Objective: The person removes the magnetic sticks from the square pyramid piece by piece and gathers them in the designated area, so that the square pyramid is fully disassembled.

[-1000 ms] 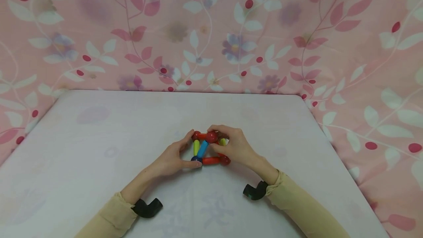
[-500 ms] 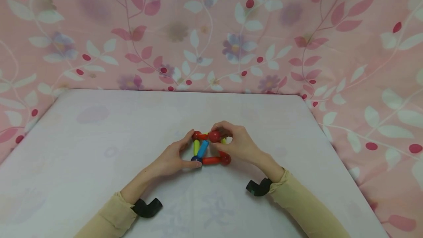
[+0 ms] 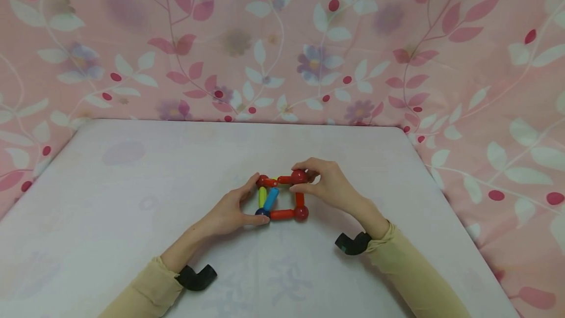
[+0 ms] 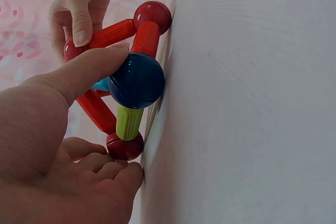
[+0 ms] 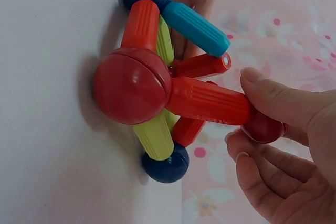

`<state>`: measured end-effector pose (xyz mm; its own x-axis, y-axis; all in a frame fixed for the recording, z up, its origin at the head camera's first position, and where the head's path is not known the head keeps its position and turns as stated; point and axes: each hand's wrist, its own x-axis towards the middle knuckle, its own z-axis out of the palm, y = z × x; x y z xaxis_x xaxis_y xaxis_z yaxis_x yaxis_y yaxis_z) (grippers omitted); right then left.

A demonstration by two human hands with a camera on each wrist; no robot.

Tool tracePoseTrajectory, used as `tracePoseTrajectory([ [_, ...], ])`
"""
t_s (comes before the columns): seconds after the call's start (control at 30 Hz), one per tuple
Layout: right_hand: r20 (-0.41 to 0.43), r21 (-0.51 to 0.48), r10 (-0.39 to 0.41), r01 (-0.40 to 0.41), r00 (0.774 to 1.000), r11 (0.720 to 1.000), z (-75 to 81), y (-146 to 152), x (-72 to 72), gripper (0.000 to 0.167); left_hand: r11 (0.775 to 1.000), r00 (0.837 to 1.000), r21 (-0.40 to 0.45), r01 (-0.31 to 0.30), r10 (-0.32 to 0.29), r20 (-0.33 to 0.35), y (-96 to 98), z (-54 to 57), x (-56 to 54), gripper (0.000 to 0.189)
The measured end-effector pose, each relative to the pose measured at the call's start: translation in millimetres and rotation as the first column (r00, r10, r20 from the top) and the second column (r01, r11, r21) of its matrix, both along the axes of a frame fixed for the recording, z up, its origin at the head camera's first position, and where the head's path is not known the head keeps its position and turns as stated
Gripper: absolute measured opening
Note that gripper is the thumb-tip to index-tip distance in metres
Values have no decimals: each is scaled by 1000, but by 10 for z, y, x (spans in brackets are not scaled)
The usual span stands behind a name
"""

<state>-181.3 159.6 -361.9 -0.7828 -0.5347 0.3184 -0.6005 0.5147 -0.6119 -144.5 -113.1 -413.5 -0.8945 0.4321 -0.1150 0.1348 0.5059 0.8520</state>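
The ball-and-rod frame (image 3: 271, 199) sits between the hands (image 3: 227, 212) (image 3: 328, 186), touching both.

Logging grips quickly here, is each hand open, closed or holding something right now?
Left hand: holding the stick-and-ball frame, thumb on its blue ball.
Right hand: holding a red ball, pinched between thumb and fingers.

Pinched red ball (image 3: 299, 176) farther right

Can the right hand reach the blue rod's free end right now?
Probably yes: the blue rod has nothing visible between its free end and the right hand. The hand's grip holds a red ball, which may need releasing first.
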Motion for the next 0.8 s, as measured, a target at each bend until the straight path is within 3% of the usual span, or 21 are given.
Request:
tracePoseTrajectory([
  [0.3, 20, 32, 15, -16, 1000, 999, 4, 67, -48, 37, 1000, 1000, 17, 2, -2, 10, -3, -4, 8, 101],
  [0.8, 196, -42, 9, 0, 981, 999, -69, 201, -191, 37, 1000, 1000, 0, -6, 6, 5, -6, -1, 6, 103],
])
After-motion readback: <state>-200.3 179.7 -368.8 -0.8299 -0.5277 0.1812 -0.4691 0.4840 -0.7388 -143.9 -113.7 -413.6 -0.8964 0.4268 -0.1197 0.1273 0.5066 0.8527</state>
